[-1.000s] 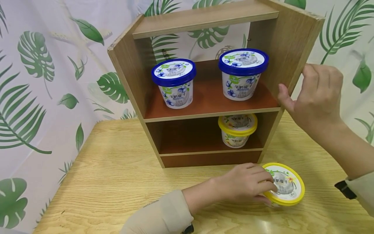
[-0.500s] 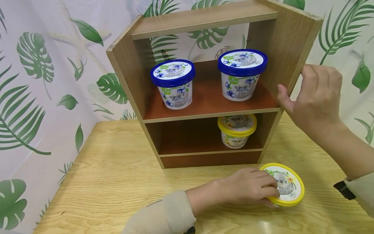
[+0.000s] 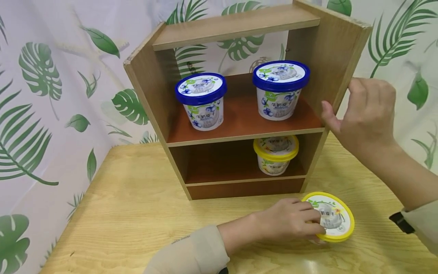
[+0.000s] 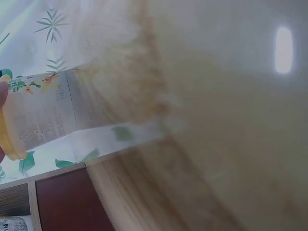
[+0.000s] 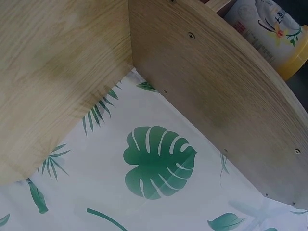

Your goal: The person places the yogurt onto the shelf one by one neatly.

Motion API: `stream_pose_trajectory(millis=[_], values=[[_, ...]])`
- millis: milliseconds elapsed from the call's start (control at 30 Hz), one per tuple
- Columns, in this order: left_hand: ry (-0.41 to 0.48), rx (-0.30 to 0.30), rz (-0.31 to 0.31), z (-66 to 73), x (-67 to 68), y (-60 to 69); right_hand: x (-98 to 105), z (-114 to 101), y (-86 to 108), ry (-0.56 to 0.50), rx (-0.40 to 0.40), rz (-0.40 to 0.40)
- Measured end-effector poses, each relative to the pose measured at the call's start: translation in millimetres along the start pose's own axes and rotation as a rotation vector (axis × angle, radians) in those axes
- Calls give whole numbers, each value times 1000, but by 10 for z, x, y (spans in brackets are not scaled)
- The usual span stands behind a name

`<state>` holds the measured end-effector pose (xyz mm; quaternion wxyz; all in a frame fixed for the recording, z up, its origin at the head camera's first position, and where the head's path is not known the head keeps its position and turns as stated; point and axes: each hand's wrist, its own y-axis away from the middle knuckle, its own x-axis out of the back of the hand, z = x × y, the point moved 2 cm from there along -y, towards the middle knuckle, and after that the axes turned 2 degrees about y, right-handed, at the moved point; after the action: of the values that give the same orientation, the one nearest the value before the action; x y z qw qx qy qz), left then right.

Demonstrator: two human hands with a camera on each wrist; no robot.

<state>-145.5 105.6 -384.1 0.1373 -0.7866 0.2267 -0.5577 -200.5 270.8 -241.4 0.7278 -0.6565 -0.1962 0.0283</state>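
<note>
My left hand (image 3: 294,220) grips a white tub with a yellow lid (image 3: 333,219) from its left side, in front of a small wooden shelf (image 3: 244,142). In the left wrist view, the base of this tub (image 4: 41,113) meets its reflection in the glossy tabletop. My right hand (image 3: 369,110) holds the shelf's right side panel, thumb at the front edge; its fingertips are hidden. Two blue-lidded tubs, one left (image 3: 203,102) and one right (image 3: 280,91), stand on the middle board. Another yellow-lidded tub (image 3: 275,156) stands on the lower board, toward the right.
The shelf stands on a light wood table (image 3: 126,217). Behind and to the left hangs a white leaf-patterned backdrop (image 3: 85,72). In the right wrist view, the outer side panel (image 5: 207,82) of the shelf shows several screws.
The head view has shifted a little, so the shelf sits slightly lower and further left in it. Both hands keep their holds, and the tubs on the shelf stay in place.
</note>
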Motion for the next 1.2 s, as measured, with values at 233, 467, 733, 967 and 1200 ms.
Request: stream_pose_trajectory(millis=[233,467,733,967,1200], values=[[-17,17,50,-10,0,50,2,-17,14,28,9,-5],[-44,12,64,-4,-15,89,-2,-14,14,35,18,-14],[-106,-22,12,6,16,99,-1,-8,6,33,19,-9],[-111,-33,0,15,36,131,2,-3,18,35,12,-23],[-109,-24,6,9,84,164,-3,-33,3,29,15,9]])
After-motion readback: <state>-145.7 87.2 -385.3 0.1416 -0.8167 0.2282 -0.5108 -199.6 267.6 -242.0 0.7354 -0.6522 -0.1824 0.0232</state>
